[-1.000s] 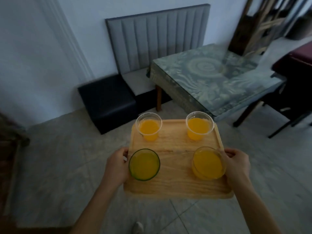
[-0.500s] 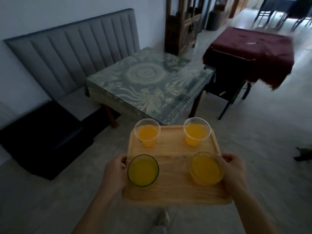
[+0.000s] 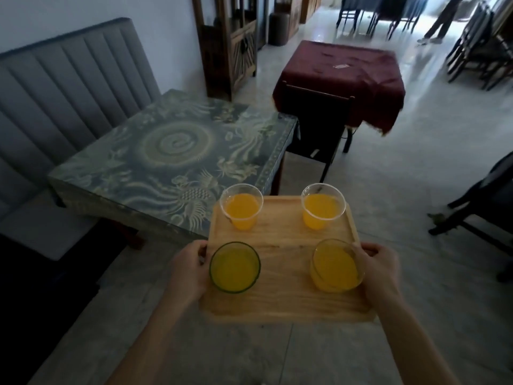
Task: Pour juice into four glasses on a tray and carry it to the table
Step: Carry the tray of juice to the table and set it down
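I carry a wooden tray (image 3: 283,243) in the air over the tiled floor. My left hand (image 3: 187,272) grips its left edge and my right hand (image 3: 380,270) grips its right edge. Several glasses of orange juice stand upright on it: two clear cups at the far corners (image 3: 241,205) (image 3: 322,204), a green-rimmed glass (image 3: 234,266) near left and an amber glass (image 3: 336,265) near right. A table with a green patterned cloth (image 3: 172,151) lies just ahead to the left, its near corner close to the tray's far left corner.
A grey padded bench (image 3: 66,93) runs behind the green table. A dark chair (image 3: 316,126) stands at the table's right side, a red-clothed table (image 3: 344,76) beyond it. Another dark chair (image 3: 483,201) sits at the right. A wooden cabinet (image 3: 230,43) lines the wall; a person's legs (image 3: 441,20) far back.
My view has swung right and I have come closer to the green table; the red table and the far room have come into sight. The tray and both grips stay the same.
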Motion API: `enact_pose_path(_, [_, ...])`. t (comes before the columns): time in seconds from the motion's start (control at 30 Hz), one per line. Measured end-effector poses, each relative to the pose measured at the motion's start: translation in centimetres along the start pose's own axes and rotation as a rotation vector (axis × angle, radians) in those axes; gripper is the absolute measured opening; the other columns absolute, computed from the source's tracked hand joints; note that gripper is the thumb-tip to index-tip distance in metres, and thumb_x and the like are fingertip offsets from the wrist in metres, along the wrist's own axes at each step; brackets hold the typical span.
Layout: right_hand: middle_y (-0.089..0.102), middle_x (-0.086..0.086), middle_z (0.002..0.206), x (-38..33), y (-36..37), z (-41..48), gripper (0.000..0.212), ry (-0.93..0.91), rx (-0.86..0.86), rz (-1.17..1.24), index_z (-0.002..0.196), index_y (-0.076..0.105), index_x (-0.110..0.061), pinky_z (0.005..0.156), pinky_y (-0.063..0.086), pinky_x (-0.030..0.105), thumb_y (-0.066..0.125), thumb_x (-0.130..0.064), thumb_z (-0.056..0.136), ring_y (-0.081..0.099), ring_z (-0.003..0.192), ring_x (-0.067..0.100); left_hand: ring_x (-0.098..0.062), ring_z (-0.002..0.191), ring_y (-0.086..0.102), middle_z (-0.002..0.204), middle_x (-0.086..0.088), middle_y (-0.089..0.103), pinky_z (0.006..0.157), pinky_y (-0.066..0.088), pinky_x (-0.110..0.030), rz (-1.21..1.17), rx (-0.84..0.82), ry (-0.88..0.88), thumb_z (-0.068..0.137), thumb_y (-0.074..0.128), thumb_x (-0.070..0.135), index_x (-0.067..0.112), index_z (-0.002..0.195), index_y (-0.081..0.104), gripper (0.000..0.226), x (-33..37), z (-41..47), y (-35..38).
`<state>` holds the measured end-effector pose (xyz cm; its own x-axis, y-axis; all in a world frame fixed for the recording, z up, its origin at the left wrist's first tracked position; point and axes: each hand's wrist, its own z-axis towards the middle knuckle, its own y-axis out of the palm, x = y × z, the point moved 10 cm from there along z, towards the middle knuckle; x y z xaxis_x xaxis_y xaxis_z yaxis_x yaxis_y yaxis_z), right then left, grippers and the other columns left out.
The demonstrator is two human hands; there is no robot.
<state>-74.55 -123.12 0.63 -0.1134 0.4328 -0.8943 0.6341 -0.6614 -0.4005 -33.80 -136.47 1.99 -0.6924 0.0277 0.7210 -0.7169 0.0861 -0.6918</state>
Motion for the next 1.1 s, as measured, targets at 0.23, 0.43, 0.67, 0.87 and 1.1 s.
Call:
enact_pose_path(0.23, [0.073,0.004,0.088,-0.3,0.9,6.4,0.014,0.026,0.040,-0.023,0.100,0.074,-0.013,0.077,0.063,0.048,0.074,-0.024,0.091,0.072,0.082,0.022,-0.004,0.081,0.064,0.090,0.010,0.071,0.064,0.047,-0.022,-0.028,-0.043,0.003,0.092,0.069,0.023,0.024,0.098,0.070,0.006,2.3,6.3,3.6])
enact_pose_path(0.43, [0.071,0.004,0.088,-1.7,2.5,13.3,0.004,0.019,0.015,-0.023,0.094,0.070,-0.019,0.079,0.062,0.050,0.070,-0.023,0.094,0.070,0.083,0.023,-0.011,0.081,0.067,0.094,0.005,0.071,0.071,0.057,-0.037,-0.056,-0.057,-0.035,0.092,0.069,0.022,0.021,0.105,0.068,0.012,4.0,11.2,6.9])
enact_pose_path(0.67, [0.071,0.005,0.089,-6.3,4.6,23.7,0.011,-0.027,-0.070,-0.020,0.101,0.071,-0.012,0.079,0.061,0.047,0.067,-0.021,0.096,0.069,0.085,0.023,-0.006,0.081,0.063,0.092,0.012,0.066,0.069,0.053,-0.032,-0.067,-0.016,-0.094,0.092,0.069,0.024,0.027,0.106,0.064,0.015,7.5,17.6,10.8])
enact_pose_path(0.87, [0.066,-0.001,0.084,-9.9,7.0,32.0,0.009,-0.078,-0.106,-0.037,0.101,0.070,-0.013,0.069,0.054,0.032,0.068,-0.020,0.096,0.064,0.079,0.014,-0.002,0.084,0.062,0.096,0.010,0.068,0.069,0.051,-0.027,-0.059,0.062,-0.127,0.096,0.065,0.024,0.023,0.106,0.066,0.011,10.0,23.5,12.8])
enact_pose_path(1.1, [0.069,0.003,0.090,-12.0,13.1,38.8,0.010,-0.083,-0.218,-0.064,0.099,0.070,-0.013,0.071,0.060,0.040,0.068,-0.022,0.095,0.068,0.084,0.019,0.006,0.073,0.051,0.088,0.011,0.061,0.058,0.036,-0.014,0.013,0.138,-0.181,0.096,0.065,0.021,0.024,0.103,0.064,0.007,11.0,30.0,12.9])
